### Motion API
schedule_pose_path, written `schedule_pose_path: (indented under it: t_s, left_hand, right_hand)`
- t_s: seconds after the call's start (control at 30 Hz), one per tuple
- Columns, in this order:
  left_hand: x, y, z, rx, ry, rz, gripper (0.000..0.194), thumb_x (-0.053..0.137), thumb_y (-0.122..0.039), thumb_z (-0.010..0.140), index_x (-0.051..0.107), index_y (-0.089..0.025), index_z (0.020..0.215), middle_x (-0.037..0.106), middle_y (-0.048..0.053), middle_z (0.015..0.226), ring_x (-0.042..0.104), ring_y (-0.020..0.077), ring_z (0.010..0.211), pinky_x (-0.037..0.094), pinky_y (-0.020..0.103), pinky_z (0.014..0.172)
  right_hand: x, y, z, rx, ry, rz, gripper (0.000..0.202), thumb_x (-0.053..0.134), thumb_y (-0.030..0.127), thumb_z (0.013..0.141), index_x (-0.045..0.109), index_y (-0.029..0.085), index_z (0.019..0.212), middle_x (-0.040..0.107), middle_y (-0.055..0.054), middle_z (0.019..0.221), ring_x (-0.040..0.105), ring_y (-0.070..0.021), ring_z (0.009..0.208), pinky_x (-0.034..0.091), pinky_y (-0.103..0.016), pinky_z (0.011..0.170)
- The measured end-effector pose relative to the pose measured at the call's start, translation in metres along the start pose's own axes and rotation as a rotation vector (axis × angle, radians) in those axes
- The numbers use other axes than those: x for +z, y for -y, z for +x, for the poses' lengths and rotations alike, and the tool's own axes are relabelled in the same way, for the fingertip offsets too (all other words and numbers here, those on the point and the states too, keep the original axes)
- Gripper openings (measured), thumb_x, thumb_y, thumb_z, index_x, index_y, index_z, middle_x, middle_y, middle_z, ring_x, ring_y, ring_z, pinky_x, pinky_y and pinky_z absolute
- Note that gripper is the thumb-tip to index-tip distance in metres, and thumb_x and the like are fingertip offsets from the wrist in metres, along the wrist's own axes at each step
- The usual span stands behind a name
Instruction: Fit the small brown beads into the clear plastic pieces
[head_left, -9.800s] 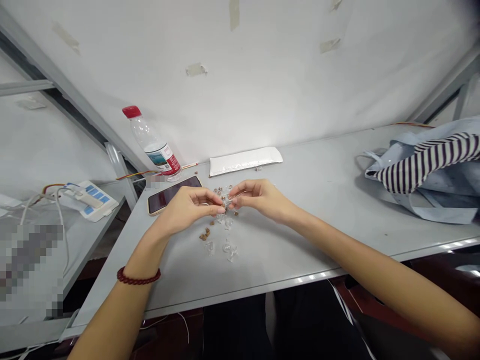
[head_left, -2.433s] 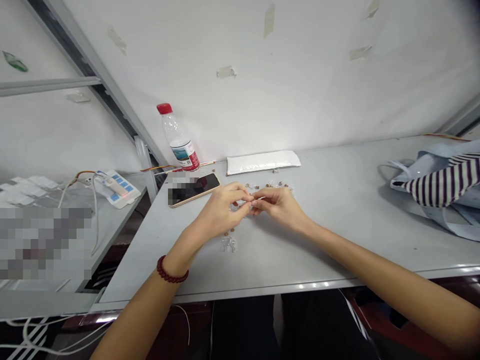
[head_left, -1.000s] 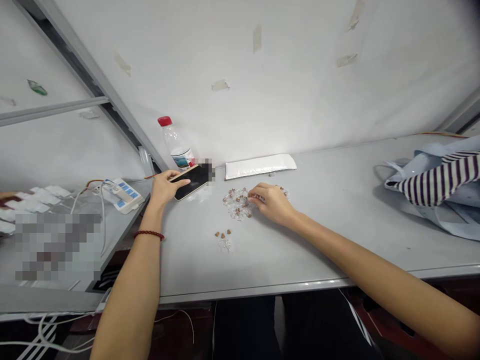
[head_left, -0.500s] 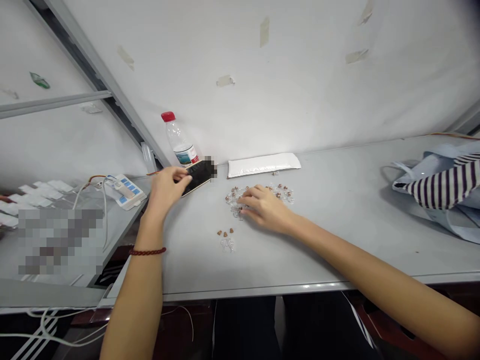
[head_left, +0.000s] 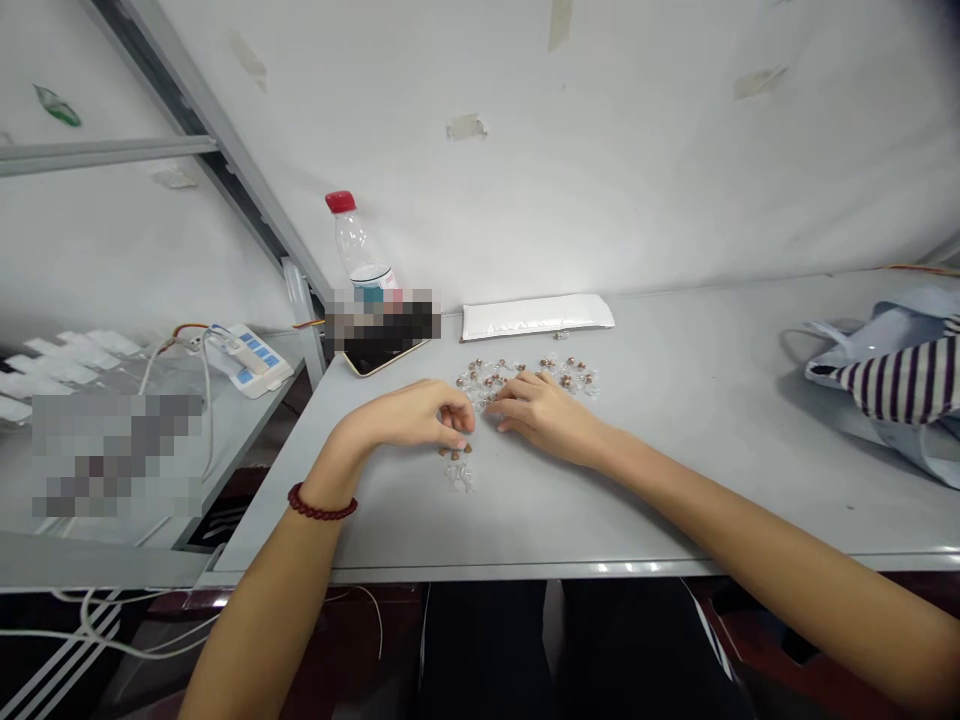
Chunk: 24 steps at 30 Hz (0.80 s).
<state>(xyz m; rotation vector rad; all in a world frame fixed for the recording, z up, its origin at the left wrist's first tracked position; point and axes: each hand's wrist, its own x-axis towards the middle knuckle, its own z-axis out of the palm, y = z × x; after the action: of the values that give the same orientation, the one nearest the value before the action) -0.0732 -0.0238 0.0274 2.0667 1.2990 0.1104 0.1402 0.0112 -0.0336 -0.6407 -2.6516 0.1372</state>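
Note:
A spread of small clear plastic pieces with brown bits in them [head_left: 480, 378] lies on the grey table [head_left: 645, 510]. My right hand [head_left: 544, 415] rests at its near edge, fingers bent and thumb close to the index finger; whatever they pinch is too small to make out. Just left of it is my left hand [head_left: 424, 415], its curled fingers and thumb apart with a gap between them. Its thumb is over several loose brown bits [head_left: 455, 455]. Nearer me sits a small group of clear plastic pieces [head_left: 460, 478] without brown in them.
Behind the spread lies a white padded packet [head_left: 536, 317] along the wall. A phone [head_left: 382, 345] and a red-capped bottle [head_left: 352, 240] stand at the back left. A power strip [head_left: 259, 360] with cables is further left; a striped cloth bag [head_left: 900, 380] lies at the right.
My left hand has moved from the phone, right and towards me, to the loose brown bits. My right hand stays at the spread, its fingers drawn closer together. The view has shifted slightly.

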Motion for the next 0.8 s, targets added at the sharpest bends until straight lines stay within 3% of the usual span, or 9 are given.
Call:
schedule_pose_path:
  t_s: [0.17, 0.4, 0.53, 0.67, 0.8]
  left_hand:
    - [0.006, 0.0, 0.005, 0.029, 0.084, -0.061, 0.012, 0.065, -0.025, 0.07, 0.072, -0.021, 0.079, 0.07, 0.001, 0.072, 0.062, 0.0151, 0.066, 0.046, 0.023, 0.062]
    - [0.013, -0.017, 0.006, 0.022, 0.007, 0.013, 0.018, 0.055, -0.013, 0.068, 0.07, -0.019, 0.073, 0.064, -0.002, 0.061, 0.057, 0.0126, 0.057, 0.044, 0.022, 0.056]
    - [0.013, -0.023, 0.009, 0.023, -0.266, -0.043, 0.017, 0.055, -0.015, 0.073, 0.072, -0.019, 0.075, 0.069, 0.0, 0.071, 0.06, 0.0137, 0.066, 0.046, 0.024, 0.062]
    - [0.016, -0.024, 0.013, 0.075, -0.573, -0.334, 0.009, 0.068, -0.025, 0.073, 0.073, -0.018, 0.077, 0.073, 0.003, 0.08, 0.066, 0.0172, 0.076, 0.052, 0.028, 0.07]
    - [0.023, -0.022, 0.019, 0.119, -0.658, -0.562, 0.01, 0.077, -0.024, 0.066, 0.073, -0.017, 0.071, 0.074, 0.004, 0.078, 0.068, 0.019, 0.078, 0.055, 0.032, 0.075]
  right_hand:
    - [-0.001, -0.007, -0.002, -0.046, 0.025, -0.021, 0.02, 0.052, 0.013, 0.089, 0.07, 0.017, 0.095, 0.064, -0.009, 0.091, 0.05, -0.0213, 0.088, 0.037, -0.035, 0.08]
    - [-0.004, -0.006, -0.004, -0.028, 0.064, -0.034, 0.031, 0.041, -0.001, 0.085, 0.067, 0.013, 0.093, 0.063, -0.01, 0.086, 0.05, -0.0209, 0.085, 0.039, -0.033, 0.079]
    - [-0.01, 0.0, -0.003, 0.069, -0.038, 0.169, 0.026, 0.045, 0.006, 0.086, 0.064, 0.014, 0.1, 0.065, -0.01, 0.091, 0.054, -0.0204, 0.087, 0.042, -0.034, 0.08]
    - [-0.021, 0.009, 0.0, 0.294, -0.191, 0.58, 0.026, 0.053, 0.014, 0.084, 0.06, 0.019, 0.109, 0.069, -0.005, 0.095, 0.06, -0.0171, 0.088, 0.046, -0.032, 0.078]
    - [-0.028, 0.014, 0.001, 0.453, -0.255, 0.911, 0.032, 0.061, 0.018, 0.079, 0.057, 0.015, 0.11, 0.071, -0.006, 0.089, 0.065, -0.0166, 0.084, 0.048, -0.033, 0.077]
